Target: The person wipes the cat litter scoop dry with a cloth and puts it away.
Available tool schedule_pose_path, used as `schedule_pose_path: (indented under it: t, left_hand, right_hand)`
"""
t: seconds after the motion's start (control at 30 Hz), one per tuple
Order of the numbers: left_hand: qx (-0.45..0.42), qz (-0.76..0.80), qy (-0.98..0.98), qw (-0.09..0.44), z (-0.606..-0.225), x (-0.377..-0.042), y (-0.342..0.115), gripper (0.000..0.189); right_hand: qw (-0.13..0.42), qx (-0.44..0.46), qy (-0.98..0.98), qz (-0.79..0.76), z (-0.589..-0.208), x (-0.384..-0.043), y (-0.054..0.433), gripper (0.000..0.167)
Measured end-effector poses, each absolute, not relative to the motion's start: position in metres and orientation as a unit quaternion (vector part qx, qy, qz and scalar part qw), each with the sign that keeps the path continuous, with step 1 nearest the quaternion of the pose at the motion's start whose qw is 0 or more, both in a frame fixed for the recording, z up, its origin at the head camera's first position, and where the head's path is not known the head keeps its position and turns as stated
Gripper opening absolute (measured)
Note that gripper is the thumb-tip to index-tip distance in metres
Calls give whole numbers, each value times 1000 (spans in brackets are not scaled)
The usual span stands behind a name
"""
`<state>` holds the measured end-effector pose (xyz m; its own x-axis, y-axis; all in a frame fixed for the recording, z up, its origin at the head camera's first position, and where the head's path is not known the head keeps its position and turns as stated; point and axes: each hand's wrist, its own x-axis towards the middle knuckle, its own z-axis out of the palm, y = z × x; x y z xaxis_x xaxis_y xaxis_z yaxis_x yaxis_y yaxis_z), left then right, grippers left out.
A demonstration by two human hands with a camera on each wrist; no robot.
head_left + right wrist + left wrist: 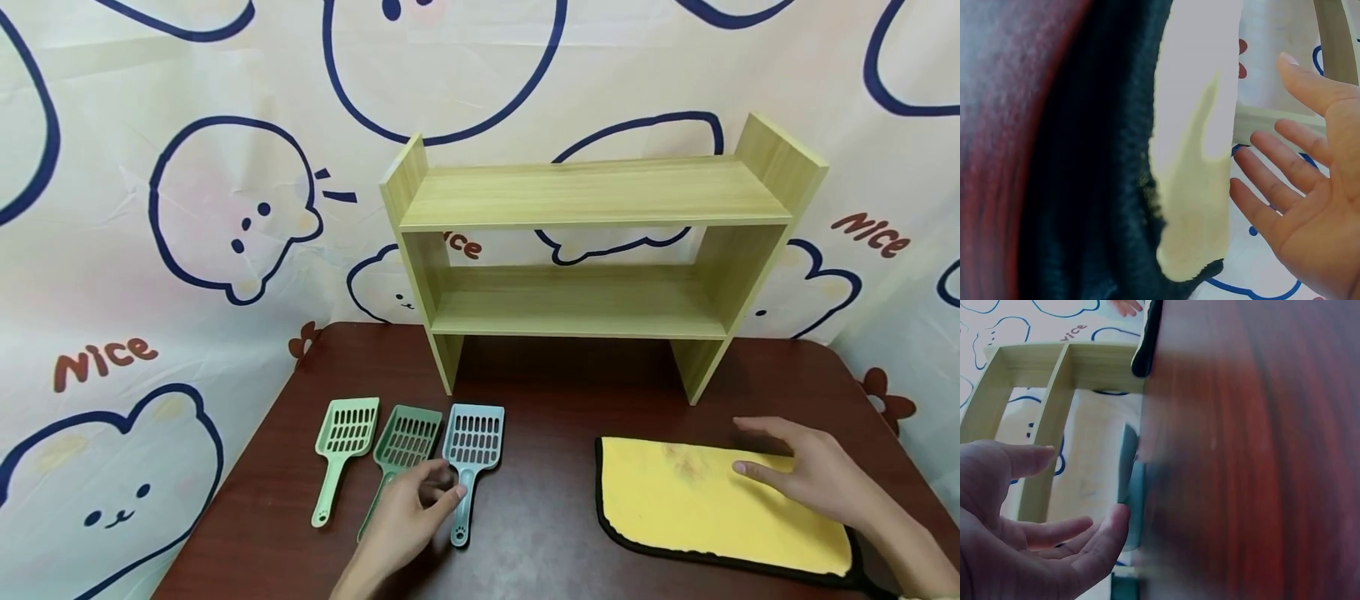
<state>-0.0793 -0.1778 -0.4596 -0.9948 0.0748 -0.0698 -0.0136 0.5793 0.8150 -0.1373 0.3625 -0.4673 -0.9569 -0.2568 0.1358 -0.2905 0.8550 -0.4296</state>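
In the head view, three slotted litter scoops lie side by side: a light green scoop (330,487), a dark green scoop (392,463) and a blue scoop (468,478). My left hand (401,512) is over the dark green scoop's handle, hiding part of it, with its fingertips close to the blue scoop's handle. Its fingers are loosely bent, with a gap between thumb and fingers in the left wrist view. To the right lies a folded yellow cloth (675,500) with black edging. Above its right part hovers my right hand (821,475), fingers spread and holding nothing.
A light wooden two-tier shelf (577,304) stands at the back of the dark red-brown table (547,500). Behind it hangs a cartoon-printed backdrop (225,350), which also runs along both sides. The shelf's tiers hold nothing.
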Motion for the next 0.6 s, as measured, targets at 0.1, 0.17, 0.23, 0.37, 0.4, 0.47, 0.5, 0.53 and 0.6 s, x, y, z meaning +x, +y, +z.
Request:
schedule_pose_path:
  t: [0.1,0.17,0.23,0.37,0.4,0.47,0.5,0.53,0.6]
  left_hand:
    - [4,470,880,68,-461,-80,-176,54]
    - [-4,474,877,79,-462,-81,-175,53]
    - [-6,473,877,87,-463,-83,-174,52]
    - [-3,479,872,97,-467,-87,-173,51]
    - [-4,479,872,100,-468,-88,-172,51]
    - [-6,488,867,105,-470,-89,-172,51]
    - [-8,493,863,108,-471,-90,-171,50]
    - [-9,499,860,111,-471,-90,-171,49]
    - [-12,511,852,115,-473,-90,-170,46]
  right_hand:
    - [17,138,-961,241,-471,-140,363,62]
    - [6,137,-959,249,-473,-142,364,59]
    - [0,136,-958,254,-475,-142,365,56]
    - [-1,148,-956,252,-479,-145,367,49]
    - [0,153,-956,249,-480,-146,367,48]
    - [3,165,-956,242,-481,-148,367,45]
    - [6,171,-956,239,-482,-149,366,43]
    - [6,179,-955,238,-483,-151,366,42]
    - [3,193,-953,234,-484,-153,364,40]
